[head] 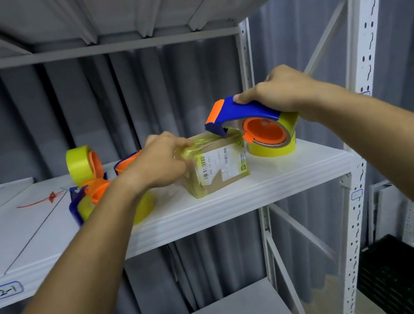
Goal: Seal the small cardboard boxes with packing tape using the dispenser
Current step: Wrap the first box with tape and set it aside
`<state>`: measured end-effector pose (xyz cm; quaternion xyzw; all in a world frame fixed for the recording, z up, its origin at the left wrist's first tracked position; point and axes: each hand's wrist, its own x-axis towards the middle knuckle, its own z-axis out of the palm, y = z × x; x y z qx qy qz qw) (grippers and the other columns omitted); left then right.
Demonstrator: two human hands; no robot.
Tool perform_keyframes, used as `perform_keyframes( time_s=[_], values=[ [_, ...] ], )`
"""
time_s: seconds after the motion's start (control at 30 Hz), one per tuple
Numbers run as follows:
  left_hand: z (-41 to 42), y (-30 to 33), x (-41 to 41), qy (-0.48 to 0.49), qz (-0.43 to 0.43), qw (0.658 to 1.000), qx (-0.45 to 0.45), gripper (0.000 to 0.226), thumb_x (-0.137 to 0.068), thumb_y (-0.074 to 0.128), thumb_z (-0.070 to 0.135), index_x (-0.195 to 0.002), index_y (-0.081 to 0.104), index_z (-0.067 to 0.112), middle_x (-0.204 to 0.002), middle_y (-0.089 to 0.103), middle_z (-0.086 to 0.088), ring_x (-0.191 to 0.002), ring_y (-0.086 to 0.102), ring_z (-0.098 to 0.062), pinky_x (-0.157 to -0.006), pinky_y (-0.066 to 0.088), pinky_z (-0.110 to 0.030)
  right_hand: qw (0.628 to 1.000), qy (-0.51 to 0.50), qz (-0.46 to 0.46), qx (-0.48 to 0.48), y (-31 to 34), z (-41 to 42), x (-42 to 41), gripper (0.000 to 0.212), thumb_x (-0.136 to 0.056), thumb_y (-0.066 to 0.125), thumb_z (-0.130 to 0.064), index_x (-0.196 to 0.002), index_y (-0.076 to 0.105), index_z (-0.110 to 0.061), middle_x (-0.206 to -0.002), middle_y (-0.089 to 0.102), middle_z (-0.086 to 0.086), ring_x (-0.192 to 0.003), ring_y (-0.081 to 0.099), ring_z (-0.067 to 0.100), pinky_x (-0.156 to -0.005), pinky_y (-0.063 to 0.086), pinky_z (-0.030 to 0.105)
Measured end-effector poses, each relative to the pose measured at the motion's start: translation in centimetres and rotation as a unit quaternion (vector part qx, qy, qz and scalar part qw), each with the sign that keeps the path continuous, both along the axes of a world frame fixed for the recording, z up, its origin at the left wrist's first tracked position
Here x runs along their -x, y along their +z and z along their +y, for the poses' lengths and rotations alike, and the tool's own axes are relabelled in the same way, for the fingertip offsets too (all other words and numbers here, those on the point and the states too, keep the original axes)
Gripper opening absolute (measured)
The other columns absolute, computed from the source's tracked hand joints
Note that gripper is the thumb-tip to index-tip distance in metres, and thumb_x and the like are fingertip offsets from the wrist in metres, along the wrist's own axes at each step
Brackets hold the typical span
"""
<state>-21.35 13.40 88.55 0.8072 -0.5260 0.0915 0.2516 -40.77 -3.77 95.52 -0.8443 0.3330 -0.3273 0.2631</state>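
Observation:
A small cardboard box (216,171) with a white barcode label and glossy tape over its top stands on the white shelf (234,203). My left hand (161,163) holds the box's left top edge, fingers curled over it. My right hand (279,92) grips a blue and orange tape dispenser (245,117) loaded with a yellow roll. The dispenser's blade end touches the box's top right edge.
Other blue-orange dispensers with yellow rolls (83,164) lie left of the box, partly behind my left forearm. A spare yellow roll (271,148) lies flat under the held dispenser. A red zip tie (40,200) lies at left. Shelf uprights (359,174) stand at right.

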Motion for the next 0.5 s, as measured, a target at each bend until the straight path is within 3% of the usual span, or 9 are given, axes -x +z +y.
perform_keyframes(
  time_s=[0.07, 0.17, 0.3, 0.37, 0.5],
  values=[
    [0.4, 0.7, -0.3, -0.023, 0.012, 0.998, -0.049, 0.054, -0.094, 0.067, 0.036, -0.145, 0.05, 0.035, -0.126, 0.045, 0.008, -0.119, 0.045, -0.017, -0.107, 0.037, -0.032, 1.0, 0.001, -0.002, -0.005, -0.4, -0.1, -0.2, 0.045, -0.075, 0.074, -0.063, -0.082, 0.068, -0.019, -0.068, 0.07, -0.001, -0.059, 0.065, 0.016, -0.049, 0.043, 0.026],
    [0.3, 0.3, -0.2, -0.02, -0.021, 0.999, -0.02, 0.05, -0.095, 0.066, 0.037, -0.144, 0.052, 0.035, -0.111, 0.045, 0.007, -0.114, 0.039, -0.016, -0.108, 0.036, -0.038, 1.0, 0.004, 0.0, -0.004, -0.7, 0.0, -0.6, 0.044, -0.078, 0.073, -0.062, -0.08, 0.067, -0.019, -0.067, 0.068, -0.001, -0.06, 0.063, 0.016, -0.049, 0.04, 0.025],
    [-0.2, -0.7, 0.7, -0.019, -0.067, 0.995, 0.066, 0.056, -0.084, 0.07, 0.056, -0.135, 0.062, 0.034, -0.092, 0.041, 0.009, -0.098, 0.04, -0.016, -0.084, 0.037, -0.028, 1.0, 0.0, -0.012, -0.004, -0.6, 0.0, -0.8, 0.044, -0.078, 0.072, -0.063, -0.078, 0.066, -0.019, -0.053, 0.065, -0.005, -0.056, 0.062, 0.014, -0.047, 0.038, 0.024],
    [-0.1, -0.9, 0.7, -0.049, -0.051, 0.995, 0.076, 0.054, -0.085, 0.067, 0.058, -0.133, 0.063, 0.034, -0.094, 0.046, 0.007, -0.097, 0.047, -0.014, -0.081, 0.04, -0.024, 1.0, 0.0, -0.012, 0.001, -0.4, 0.0, -0.7, 0.046, -0.077, 0.072, -0.065, -0.078, 0.067, -0.019, -0.052, 0.065, -0.005, -0.056, 0.062, 0.014, -0.047, 0.038, 0.024],
    [0.1, -0.6, -0.3, -0.09, -0.034, 0.992, 0.084, 0.03, -0.102, 0.053, 0.033, -0.126, 0.07, 0.027, -0.1, 0.06, -0.003, -0.103, 0.051, -0.016, -0.092, 0.043, -0.034, 1.0, 0.016, -0.008, -0.002, -0.1, -0.3, -0.1, 0.049, -0.073, 0.073, -0.068, -0.076, 0.068, -0.019, -0.051, 0.066, -0.008, -0.059, 0.064, 0.015, -0.05, 0.043, 0.026]
  ],
)
